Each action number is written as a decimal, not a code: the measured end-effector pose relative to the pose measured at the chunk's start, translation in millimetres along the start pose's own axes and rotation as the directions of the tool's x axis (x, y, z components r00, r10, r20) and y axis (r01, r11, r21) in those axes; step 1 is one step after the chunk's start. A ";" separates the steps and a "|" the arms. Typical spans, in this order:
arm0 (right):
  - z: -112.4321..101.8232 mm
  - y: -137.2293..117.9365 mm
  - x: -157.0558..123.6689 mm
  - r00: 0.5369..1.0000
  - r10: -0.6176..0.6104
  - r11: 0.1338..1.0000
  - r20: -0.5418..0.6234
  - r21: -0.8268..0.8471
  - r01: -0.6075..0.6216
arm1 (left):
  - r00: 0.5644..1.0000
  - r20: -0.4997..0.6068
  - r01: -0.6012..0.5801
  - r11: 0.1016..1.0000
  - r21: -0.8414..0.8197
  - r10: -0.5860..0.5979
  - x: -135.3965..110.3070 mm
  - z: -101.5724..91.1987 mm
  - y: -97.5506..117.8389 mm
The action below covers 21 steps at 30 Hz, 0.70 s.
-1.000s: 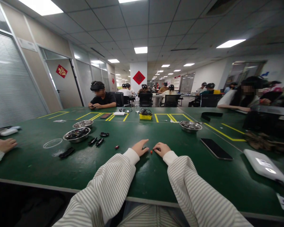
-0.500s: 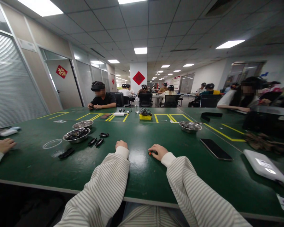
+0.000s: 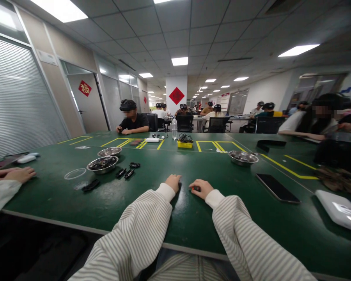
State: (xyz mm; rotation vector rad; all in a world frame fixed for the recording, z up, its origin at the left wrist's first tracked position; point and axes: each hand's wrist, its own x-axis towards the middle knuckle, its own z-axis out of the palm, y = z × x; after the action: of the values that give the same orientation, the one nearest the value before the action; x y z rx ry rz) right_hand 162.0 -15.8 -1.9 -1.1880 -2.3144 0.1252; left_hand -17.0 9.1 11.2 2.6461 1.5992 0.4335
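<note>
My right hand rests low over the green table, its fingers closed around a small black-and-orange object. Most of that object is covered by the fingers, so its kind does not show. A short gap to the left, my left hand is closed, fingers curled and facing right. Whatever it may hold is hidden. Several small black parts lie left of my left hand, beside a steel bowl filled with dark parts. A separate black piece lies nearer me.
Behind the full bowl stands another steel bowl; a third bowl is at right. A phone and white power bank lie to the right. A yellow box with cables stands ahead. Another person's hands rest at far left.
My left hand has moved right, closer to my right hand. The right hand keeps the black-and-orange object. The view has turned slightly left, and more of the neighbour's hands shows.
</note>
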 end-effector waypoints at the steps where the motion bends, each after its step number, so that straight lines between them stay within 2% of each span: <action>1: -0.1 1.1 0.0 1.000 0.016 1.000 -0.005 -0.014 -0.016 | 1.000 -0.011 -0.026 0.999 -0.035 0.026 -0.2 1.2 2.3; 6: -2.8 1.4 -0.6 0.997 0.073 0.997 -0.031 0.009 -0.072 | 0.995 -0.034 -0.093 0.986 -0.135 0.089 -2.2 1.0 8.9; 9: -4.9 -1.2 -0.9 0.987 0.154 0.980 -0.047 0.135 -0.147 | 0.992 -0.073 -0.110 0.977 -0.183 0.098 -2.7 1.1 9.2; 13: -4.1 -1.4 -0.3 0.965 0.253 0.923 -0.060 0.313 -0.223 | 0.972 -0.167 -0.204 0.941 -0.269 0.163 -3.0 3.7 10.3; 17: 0.3 2.6 1.0 0.941 0.328 0.845 -0.086 0.472 -0.251 | 0.952 -0.224 -0.276 0.901 -0.335 0.208 -3.7 4.4 13.6; 21: 1.7 3.1 0.8 0.938 0.335 0.799 -0.087 0.555 -0.233 | 0.929 -0.261 -0.346 0.870 -0.351 0.263 -4.3 3.0 15.5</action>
State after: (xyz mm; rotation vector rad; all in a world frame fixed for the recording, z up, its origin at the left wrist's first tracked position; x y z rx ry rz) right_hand 163.0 -13.0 -4.0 -1.1756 -1.7498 0.7022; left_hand -4.8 -1.7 9.7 2.5951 0.9781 0.9575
